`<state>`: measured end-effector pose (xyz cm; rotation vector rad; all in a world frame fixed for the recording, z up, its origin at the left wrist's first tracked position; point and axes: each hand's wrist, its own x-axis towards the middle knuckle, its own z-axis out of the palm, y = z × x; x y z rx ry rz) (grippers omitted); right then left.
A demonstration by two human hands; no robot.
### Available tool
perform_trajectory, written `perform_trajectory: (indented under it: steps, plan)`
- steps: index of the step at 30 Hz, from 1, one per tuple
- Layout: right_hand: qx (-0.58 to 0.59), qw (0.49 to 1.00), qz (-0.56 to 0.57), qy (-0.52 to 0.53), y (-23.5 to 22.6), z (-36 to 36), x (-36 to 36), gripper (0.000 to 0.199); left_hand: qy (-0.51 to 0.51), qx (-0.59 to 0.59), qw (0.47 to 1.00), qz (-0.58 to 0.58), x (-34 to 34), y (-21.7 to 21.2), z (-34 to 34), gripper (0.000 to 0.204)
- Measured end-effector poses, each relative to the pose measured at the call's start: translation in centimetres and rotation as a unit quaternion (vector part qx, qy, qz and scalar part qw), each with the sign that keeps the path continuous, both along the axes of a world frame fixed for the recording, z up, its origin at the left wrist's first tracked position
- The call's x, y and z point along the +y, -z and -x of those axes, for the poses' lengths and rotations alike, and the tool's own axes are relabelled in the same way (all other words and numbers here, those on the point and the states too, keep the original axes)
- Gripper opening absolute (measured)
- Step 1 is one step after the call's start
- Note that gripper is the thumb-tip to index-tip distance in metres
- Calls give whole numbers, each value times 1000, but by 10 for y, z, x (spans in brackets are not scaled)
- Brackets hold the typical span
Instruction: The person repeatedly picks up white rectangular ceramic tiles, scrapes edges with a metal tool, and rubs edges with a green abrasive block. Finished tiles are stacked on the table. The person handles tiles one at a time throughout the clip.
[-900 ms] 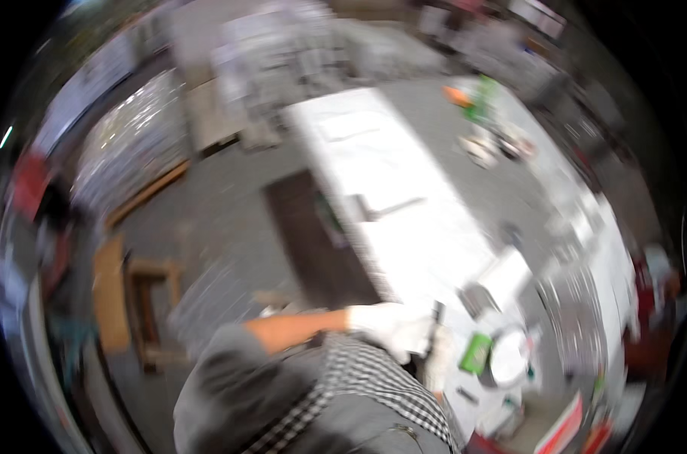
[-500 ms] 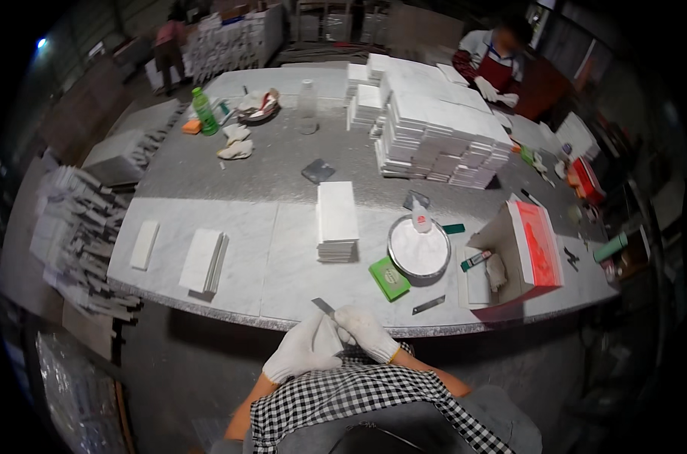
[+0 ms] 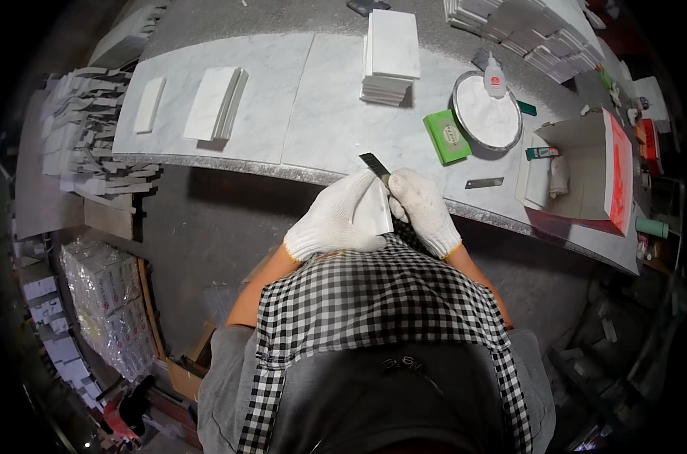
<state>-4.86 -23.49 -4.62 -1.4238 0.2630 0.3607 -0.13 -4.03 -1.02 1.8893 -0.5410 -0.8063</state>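
Observation:
My left hand, in a white knit glove, is closed around a small white tile held tilted in front of my checked apron, just off the table's near edge. My right hand, gloved the same way, pinches a dark snap-off knife blade. The blade slants up and left from the fingers, close to the tile's upper end. Whether it touches the tile I cannot tell. Part of the tile is hidden by the left glove.
Beyond my hands stand a tile stack, a bowl of white powder with a small bottle, and a green box. A loose blade lies near the open carton. More tiles sit at left.
My view has tipped down, so the hands and table appear higher and the far worker is out of sight. Both hands keep hold of the tile and blade.

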Motion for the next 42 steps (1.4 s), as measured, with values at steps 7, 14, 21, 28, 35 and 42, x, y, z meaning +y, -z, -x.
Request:
perform_trajectory:
  steps: [7, 14, 21, 28, 35, 42]
  plan:
    - [-8, 1000, 2, -29, 0, 9, -5, 40, -28, -2, 999, -25, -7, -6, 2, 88]
    - [20, 999, -1, -47, -6, 18, -7, 36, -56, 35, 997, -39, -10, -19, 8, 79]
    - [23, 997, 33, -61, -11, 22, -9, 35, -34, 43, 997, -52, -11, -13, 7, 74]
    - [51, 990, 89, -100, -18, 31, -13, 36, -76, 18, 994, -72, -9, -4, 8, 91]
    - [30, 999, -12, -6, 3, 17, -10, 41, -50, 30, 996, -64, -11, 0, 3, 88]
    - [-9, 998, 24, -50, 9, 6, -9, 37, -44, 19, 996, -80, -9, 2, 2, 77]
